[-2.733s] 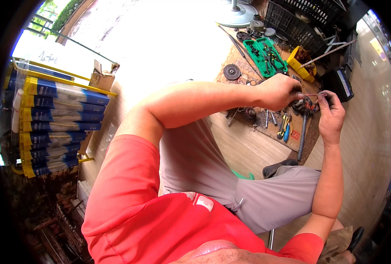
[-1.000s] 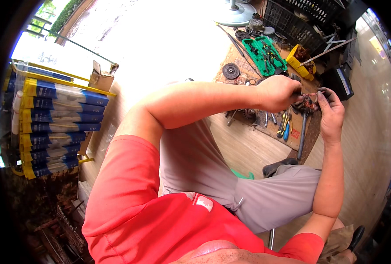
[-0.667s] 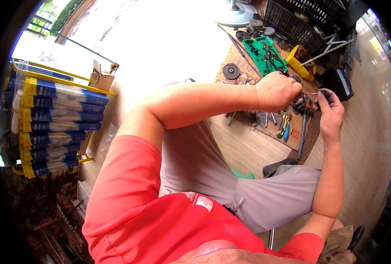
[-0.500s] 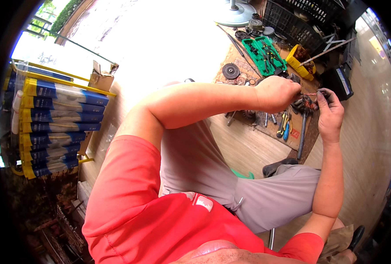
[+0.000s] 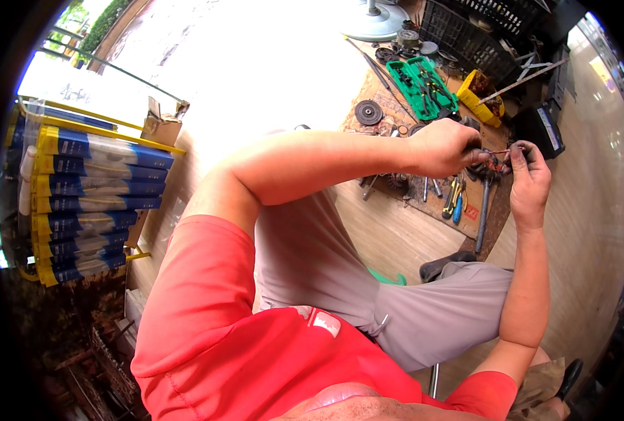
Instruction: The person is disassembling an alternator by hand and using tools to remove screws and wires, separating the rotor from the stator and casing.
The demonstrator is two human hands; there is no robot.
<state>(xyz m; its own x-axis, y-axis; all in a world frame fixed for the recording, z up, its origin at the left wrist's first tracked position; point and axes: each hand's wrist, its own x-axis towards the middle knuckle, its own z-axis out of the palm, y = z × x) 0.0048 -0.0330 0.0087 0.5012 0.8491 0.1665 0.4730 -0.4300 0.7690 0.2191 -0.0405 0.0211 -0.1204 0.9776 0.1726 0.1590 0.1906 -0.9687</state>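
Between my two hands runs a thin reddish, wire-like strand [image 5: 499, 151], short and nearly level. My left hand [image 5: 444, 149] comes across from the left, its fingers curled and closed on the strand's left end. On the right, my right hand [image 5: 529, 179] is raised, its thumb and fingertips pinching the other end. The fingertips look blackened. Just beneath them sits a dark, greasy part with reddish bits, too small to make out. A long dark rod-like handle [image 5: 484, 214] extends from there toward me over the cardboard.
A cardboard sheet [image 5: 424, 200] bears pliers [image 5: 451, 198], a blue-handled tool [image 5: 458, 209] and a round dark disc [image 5: 368, 112]. Beyond lie an open green tool case [image 5: 423, 88], a yellow container [image 5: 481, 97] and black crates [image 5: 459, 38]. Blue-and-yellow packages [image 5: 101, 189] fill a rack at left.
My left fingers have shifted slightly, and the thumb shows more at the strand. My right hand has moved a little to the right. Both still grip the strand.
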